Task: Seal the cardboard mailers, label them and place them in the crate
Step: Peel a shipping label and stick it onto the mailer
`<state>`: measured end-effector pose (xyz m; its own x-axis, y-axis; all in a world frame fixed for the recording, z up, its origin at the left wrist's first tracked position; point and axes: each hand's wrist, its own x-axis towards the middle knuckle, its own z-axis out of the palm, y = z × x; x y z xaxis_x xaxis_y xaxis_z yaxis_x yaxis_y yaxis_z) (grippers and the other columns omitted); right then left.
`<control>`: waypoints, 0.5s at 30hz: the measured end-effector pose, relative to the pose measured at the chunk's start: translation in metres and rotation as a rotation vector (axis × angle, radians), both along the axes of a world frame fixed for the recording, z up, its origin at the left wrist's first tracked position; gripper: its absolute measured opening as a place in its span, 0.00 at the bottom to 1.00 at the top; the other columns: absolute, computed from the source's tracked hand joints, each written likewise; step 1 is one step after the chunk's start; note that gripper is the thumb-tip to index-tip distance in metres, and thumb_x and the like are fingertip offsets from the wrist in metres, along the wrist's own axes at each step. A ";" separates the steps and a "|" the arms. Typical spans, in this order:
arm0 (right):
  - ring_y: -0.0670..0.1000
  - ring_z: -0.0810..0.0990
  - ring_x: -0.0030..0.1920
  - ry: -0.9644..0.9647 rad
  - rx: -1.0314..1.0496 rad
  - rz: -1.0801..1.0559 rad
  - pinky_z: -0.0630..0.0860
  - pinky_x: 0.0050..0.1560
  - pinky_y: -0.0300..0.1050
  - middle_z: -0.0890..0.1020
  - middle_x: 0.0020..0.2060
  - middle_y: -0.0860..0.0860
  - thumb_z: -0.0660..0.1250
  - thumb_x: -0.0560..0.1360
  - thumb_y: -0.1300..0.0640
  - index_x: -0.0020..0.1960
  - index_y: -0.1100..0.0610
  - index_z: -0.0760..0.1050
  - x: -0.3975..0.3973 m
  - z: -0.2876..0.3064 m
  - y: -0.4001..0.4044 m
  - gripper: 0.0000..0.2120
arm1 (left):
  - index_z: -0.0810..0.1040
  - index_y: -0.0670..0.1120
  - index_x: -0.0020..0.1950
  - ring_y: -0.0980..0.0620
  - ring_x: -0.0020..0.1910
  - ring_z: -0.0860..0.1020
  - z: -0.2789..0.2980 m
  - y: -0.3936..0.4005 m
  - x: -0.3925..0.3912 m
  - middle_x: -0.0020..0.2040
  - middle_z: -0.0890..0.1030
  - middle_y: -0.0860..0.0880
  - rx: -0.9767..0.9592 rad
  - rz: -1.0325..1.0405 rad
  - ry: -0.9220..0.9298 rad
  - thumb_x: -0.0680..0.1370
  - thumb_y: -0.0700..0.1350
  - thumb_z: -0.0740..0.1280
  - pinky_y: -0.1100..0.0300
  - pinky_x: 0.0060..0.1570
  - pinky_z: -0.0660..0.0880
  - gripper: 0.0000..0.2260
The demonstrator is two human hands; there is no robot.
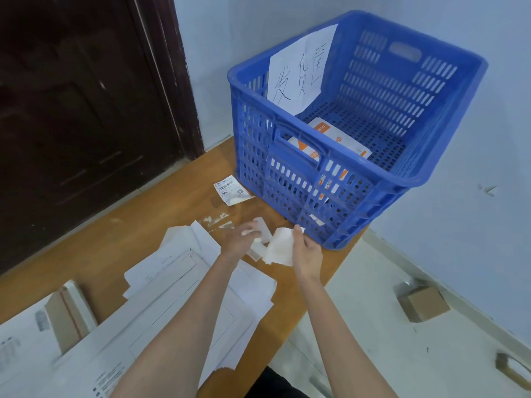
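Right hand (308,251) pinches white paper (280,249), left hand (241,239) on slips (260,234) — probably label backing; peel slowly, keep flat.

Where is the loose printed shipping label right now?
In the head view, the shipping label lies flat on the wooden table, just left of the blue crate, beyond both hands.
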<state>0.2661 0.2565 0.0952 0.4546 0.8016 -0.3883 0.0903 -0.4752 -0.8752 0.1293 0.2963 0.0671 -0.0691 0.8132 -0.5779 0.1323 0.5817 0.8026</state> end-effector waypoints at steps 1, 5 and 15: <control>0.47 0.68 0.29 -0.040 0.009 0.012 0.65 0.34 0.42 0.70 0.25 0.49 0.60 0.80 0.46 0.28 0.57 0.68 -0.002 0.001 0.001 0.24 | 0.79 0.53 0.62 0.52 0.55 0.72 0.004 -0.003 -0.003 0.62 0.74 0.51 -0.003 0.027 -0.014 0.76 0.45 0.68 0.61 0.46 0.70 0.14; 0.48 0.66 0.28 -0.202 0.081 0.154 0.62 0.32 0.43 0.68 0.24 0.49 0.58 0.80 0.44 0.27 0.57 0.64 -0.021 0.003 0.005 0.26 | 0.78 0.52 0.62 0.56 0.48 0.76 0.021 -0.013 -0.023 0.57 0.77 0.51 -0.011 0.202 -0.161 0.78 0.46 0.66 0.64 0.36 0.74 0.13; 0.44 0.78 0.52 -0.262 0.240 0.815 0.69 0.47 0.38 0.82 0.50 0.44 0.58 0.79 0.41 0.59 0.49 0.77 -0.110 -0.003 -0.013 0.17 | 0.76 0.43 0.60 0.43 0.47 0.83 0.033 -0.066 -0.104 0.54 0.79 0.41 -0.117 0.425 -0.446 0.77 0.55 0.67 0.52 0.49 0.80 0.18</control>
